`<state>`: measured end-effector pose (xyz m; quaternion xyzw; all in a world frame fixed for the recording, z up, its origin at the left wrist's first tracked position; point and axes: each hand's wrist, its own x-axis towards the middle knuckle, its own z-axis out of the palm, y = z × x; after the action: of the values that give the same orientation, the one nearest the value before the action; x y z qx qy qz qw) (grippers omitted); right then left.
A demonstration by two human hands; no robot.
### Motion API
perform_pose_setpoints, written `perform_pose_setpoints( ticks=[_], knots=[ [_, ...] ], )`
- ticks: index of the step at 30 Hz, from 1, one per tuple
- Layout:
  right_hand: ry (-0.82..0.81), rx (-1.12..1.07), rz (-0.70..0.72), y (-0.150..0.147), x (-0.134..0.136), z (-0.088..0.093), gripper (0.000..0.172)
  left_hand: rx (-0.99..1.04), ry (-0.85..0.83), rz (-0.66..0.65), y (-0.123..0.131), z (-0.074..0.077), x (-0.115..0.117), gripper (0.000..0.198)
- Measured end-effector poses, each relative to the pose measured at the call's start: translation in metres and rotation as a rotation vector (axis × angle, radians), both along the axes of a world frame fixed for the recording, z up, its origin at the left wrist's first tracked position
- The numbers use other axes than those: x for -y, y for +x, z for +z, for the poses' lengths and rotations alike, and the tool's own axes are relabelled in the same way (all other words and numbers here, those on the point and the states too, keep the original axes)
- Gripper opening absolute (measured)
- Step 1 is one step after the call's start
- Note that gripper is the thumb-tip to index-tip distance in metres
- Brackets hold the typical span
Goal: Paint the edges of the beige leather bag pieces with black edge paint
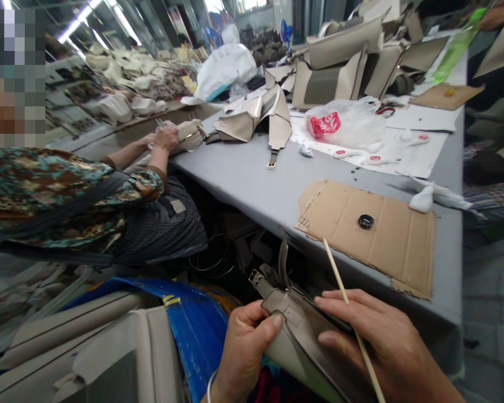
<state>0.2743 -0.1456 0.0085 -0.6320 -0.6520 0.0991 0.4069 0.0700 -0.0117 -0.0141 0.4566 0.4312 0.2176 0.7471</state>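
My left hand (243, 347) is closed on the near edge of a taupe leather bag piece (296, 336) with a metal buckle, thumb pressed on top. My right hand (378, 341) lies over the same piece on its right side, fingers curled, with a thin wooden stick (344, 294) held between the fingers and pointing up toward the table. Both hands sit below the grey table's (256, 184) front edge.
A cardboard sheet (373, 235) with a small black round cap (365, 221) lies on the table. Beige bag parts (256, 115), plastic bags and paper sit farther back. A person in a patterned shirt (67, 196) works at the left. A blue bin (193, 319) stands beside my lap.
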Motion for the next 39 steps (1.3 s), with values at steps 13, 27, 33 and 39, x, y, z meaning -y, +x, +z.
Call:
perform_pose_setpoints(
  ticks=[13, 27, 33, 39],
  knots=[
    [-0.013, -0.018, -0.01, -0.003, 0.001, 0.0, 0.035, 0.003, 0.023, -0.016, -0.005, -0.008, -0.004, 0.026],
    [-0.047, -0.024, -0.05, -0.01, -0.001, -0.006, 0.031, -0.007, 0.058, 0.105, -0.012, 0.003, 0.003, 0.023],
    [0.054, -0.007, -0.02, -0.006, -0.034, 0.008, 0.032, -0.029, 0.186, 0.349, -0.007, 0.016, 0.011, 0.027],
    [-0.092, -0.068, -0.015, -0.009, -0.057, -0.005, 0.021, -0.066, 0.159, 0.354, -0.003, -0.009, 0.009, 0.029]
  ],
)
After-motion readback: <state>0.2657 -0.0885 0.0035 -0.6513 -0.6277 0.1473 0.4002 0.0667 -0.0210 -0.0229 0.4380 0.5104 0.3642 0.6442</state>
